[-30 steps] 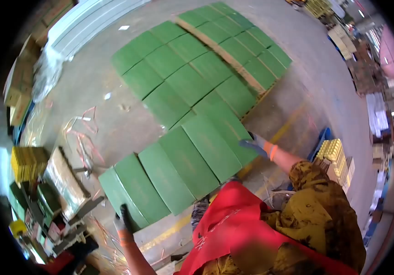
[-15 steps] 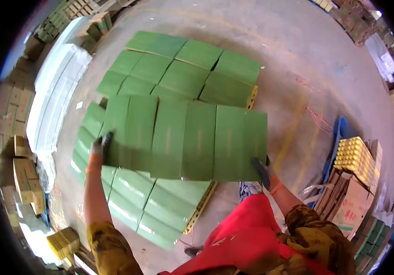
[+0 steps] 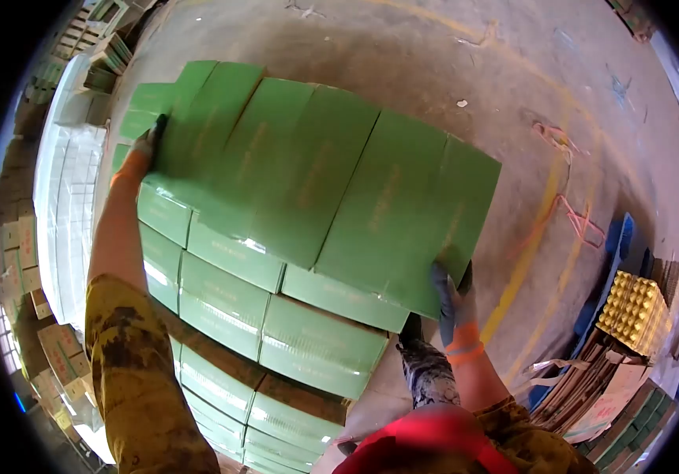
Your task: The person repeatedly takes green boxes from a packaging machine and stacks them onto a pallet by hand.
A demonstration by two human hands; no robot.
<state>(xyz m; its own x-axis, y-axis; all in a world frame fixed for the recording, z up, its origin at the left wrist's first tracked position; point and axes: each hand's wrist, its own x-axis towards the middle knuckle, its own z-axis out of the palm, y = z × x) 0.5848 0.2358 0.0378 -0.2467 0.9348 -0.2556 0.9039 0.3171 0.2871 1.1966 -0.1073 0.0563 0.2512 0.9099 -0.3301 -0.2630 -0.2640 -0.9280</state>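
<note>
A row of several green boxes (image 3: 308, 166) is held between my two gloved hands. My left hand (image 3: 148, 148) presses on the left end of the row, its dark fingertips against the side. At the lower right corner, my right hand (image 3: 452, 304) grips the other end, with its fingers partly behind the box. Beneath and nearer to me is a stack of green boxes (image 3: 221, 308) in layers, with a brown gap across it. The underside of the held row is hidden, so contact with the stack cannot be made out.
Yellow egg-tray-like sheets (image 3: 632, 312) and flattened cardboard (image 3: 580, 387) stand at the right beside a blue pallet (image 3: 604, 276). Pink strapping (image 3: 580, 221) lies on the floor. White wrapped panels (image 3: 67, 213) and brown cartons (image 3: 63, 351) line the left side.
The held row has shifted over the stack and now tilts down to the right. My left hand has moved up and left in view. The view has turned, showing more of the stack's near side.
</note>
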